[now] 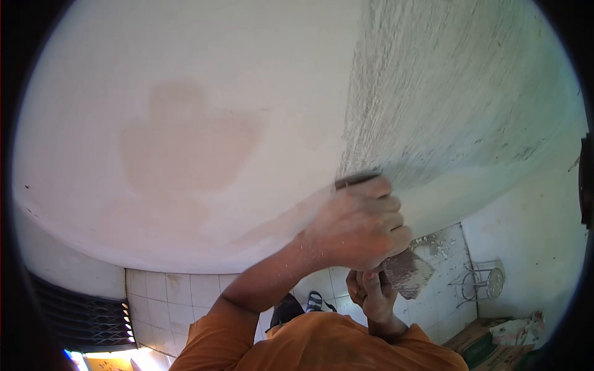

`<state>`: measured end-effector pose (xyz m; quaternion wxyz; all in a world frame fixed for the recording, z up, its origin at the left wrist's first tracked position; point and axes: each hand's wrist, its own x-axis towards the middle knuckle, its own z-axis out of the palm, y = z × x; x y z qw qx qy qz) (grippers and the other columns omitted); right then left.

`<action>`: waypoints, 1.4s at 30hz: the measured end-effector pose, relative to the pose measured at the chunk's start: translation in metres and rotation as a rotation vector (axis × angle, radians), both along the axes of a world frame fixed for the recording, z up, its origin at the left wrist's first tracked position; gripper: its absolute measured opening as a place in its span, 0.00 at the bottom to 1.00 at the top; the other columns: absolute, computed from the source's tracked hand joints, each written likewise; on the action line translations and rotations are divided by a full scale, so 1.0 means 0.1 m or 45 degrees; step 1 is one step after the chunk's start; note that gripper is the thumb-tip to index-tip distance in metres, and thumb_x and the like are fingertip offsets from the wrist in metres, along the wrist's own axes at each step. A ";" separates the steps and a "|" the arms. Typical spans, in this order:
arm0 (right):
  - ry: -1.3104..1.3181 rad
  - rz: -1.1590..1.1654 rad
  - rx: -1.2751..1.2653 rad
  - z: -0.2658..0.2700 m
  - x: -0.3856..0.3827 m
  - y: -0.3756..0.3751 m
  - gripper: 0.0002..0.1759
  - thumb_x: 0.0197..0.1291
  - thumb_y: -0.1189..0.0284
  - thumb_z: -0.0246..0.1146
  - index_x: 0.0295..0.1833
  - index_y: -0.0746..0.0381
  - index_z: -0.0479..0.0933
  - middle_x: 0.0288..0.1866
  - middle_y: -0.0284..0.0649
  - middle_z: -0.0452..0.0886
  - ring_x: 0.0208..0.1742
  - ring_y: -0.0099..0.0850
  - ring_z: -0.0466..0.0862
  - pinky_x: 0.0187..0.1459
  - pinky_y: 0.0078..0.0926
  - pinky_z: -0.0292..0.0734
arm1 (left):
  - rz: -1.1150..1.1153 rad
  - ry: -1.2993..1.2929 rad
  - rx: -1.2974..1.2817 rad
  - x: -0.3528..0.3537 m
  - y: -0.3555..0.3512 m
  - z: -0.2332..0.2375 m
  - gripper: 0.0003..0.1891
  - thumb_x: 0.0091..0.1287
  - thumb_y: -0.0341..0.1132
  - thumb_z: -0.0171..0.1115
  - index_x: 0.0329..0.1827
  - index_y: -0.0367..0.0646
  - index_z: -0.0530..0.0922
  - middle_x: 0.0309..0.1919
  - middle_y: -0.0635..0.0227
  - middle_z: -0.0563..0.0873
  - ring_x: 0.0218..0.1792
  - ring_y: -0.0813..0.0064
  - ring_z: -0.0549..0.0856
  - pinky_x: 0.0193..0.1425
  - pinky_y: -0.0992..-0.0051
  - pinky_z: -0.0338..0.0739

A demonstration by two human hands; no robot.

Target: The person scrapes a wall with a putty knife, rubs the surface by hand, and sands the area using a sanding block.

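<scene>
My left hand [359, 226] is closed around a scraper, and the scraper's dark blade [357, 179] is against the wall [266, 80]. The blade sits where smooth cream wall meets a rough, streaked grey-white patch [451, 93]. Lower down and nearer my body, my right hand [374, 294] grips a second broad blade, like a putty knife [409, 273]. Its face is crusted with pale and brownish material. The handles of both tools are hidden by my fingers. White specks dot my left forearm.
Pale flakes [440, 244] litter the tiled floor [185, 287] at the wall's foot. A metal stool-like frame [492, 282] stands right, near a cardboard box [479, 346]. At left is a dark folding gate [80, 315]. A striped sandal [314, 301] shows below me.
</scene>
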<state>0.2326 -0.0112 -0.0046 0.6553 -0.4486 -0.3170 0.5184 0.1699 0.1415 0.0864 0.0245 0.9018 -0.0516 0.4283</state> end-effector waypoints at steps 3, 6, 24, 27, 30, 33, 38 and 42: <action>-0.038 -0.068 -0.018 0.04 -0.07 0.03 0.14 0.70 0.62 0.54 0.38 0.60 0.66 0.17 0.27 0.58 0.16 0.18 0.62 0.12 0.16 0.53 | 0.016 0.007 -0.093 -0.03 -0.02 -0.16 0.09 0.37 0.37 0.57 0.14 0.50 0.64 0.13 0.76 0.65 0.21 0.78 0.71 0.35 0.78 0.66; -0.068 -0.048 -0.113 0.24 0.01 -0.07 0.13 0.71 0.62 0.53 0.39 0.61 0.67 0.18 0.27 0.58 0.16 0.18 0.60 0.13 0.15 0.53 | 0.063 0.134 -0.010 -0.06 -0.04 0.02 0.07 0.42 0.38 0.59 0.14 0.50 0.70 0.14 0.77 0.71 0.24 0.76 0.75 0.43 0.78 0.70; 0.282 0.024 0.146 0.24 0.01 -0.03 0.12 0.71 0.65 0.52 0.43 0.63 0.69 0.20 0.32 0.62 0.14 0.18 0.59 0.10 0.14 0.51 | 0.234 0.361 -0.071 -0.03 -0.14 0.05 0.07 0.45 0.34 0.60 0.16 0.47 0.71 0.16 0.74 0.74 0.24 0.73 0.77 0.46 0.75 0.70; 0.134 -0.147 0.077 0.05 -0.07 -0.09 0.14 0.70 0.64 0.53 0.46 0.65 0.70 0.21 0.32 0.62 0.16 0.19 0.62 0.10 0.13 0.53 | 0.009 0.067 0.062 -0.02 -0.12 -0.12 0.06 0.45 0.34 0.60 0.19 0.46 0.71 0.17 0.74 0.73 0.25 0.74 0.77 0.45 0.75 0.71; 0.044 -0.222 -0.030 0.12 -0.23 -0.08 0.14 0.70 0.64 0.54 0.33 0.60 0.65 0.22 0.30 0.60 0.19 0.20 0.63 0.12 0.14 0.55 | -0.107 0.080 0.097 -0.08 -0.07 -0.13 0.07 0.43 0.35 0.60 0.20 0.46 0.70 0.16 0.74 0.70 0.24 0.75 0.76 0.43 0.75 0.70; -0.078 -0.170 -0.025 0.07 -0.22 -0.07 0.14 0.71 0.64 0.52 0.33 0.60 0.66 0.21 0.30 0.60 0.20 0.20 0.64 0.12 0.14 0.54 | -0.067 0.203 0.160 -0.18 -0.05 -0.03 0.08 0.40 0.37 0.60 0.19 0.47 0.69 0.15 0.74 0.68 0.23 0.76 0.74 0.40 0.75 0.68; -0.073 -0.198 0.016 0.13 -0.29 -0.04 0.14 0.71 0.64 0.52 0.32 0.59 0.65 0.21 0.29 0.60 0.19 0.20 0.64 0.12 0.14 0.53 | -0.063 0.231 0.112 -0.18 -0.03 0.00 0.09 0.37 0.38 0.61 0.15 0.49 0.69 0.13 0.74 0.71 0.22 0.75 0.75 0.43 0.75 0.68; -0.112 -0.142 0.020 0.16 -0.16 -0.03 0.16 0.72 0.64 0.51 0.30 0.59 0.64 0.18 0.27 0.58 0.17 0.18 0.62 0.11 0.15 0.51 | -0.039 0.128 0.095 -0.09 -0.04 -0.04 0.09 0.39 0.39 0.58 0.16 0.50 0.67 0.14 0.77 0.66 0.21 0.77 0.72 0.36 0.76 0.66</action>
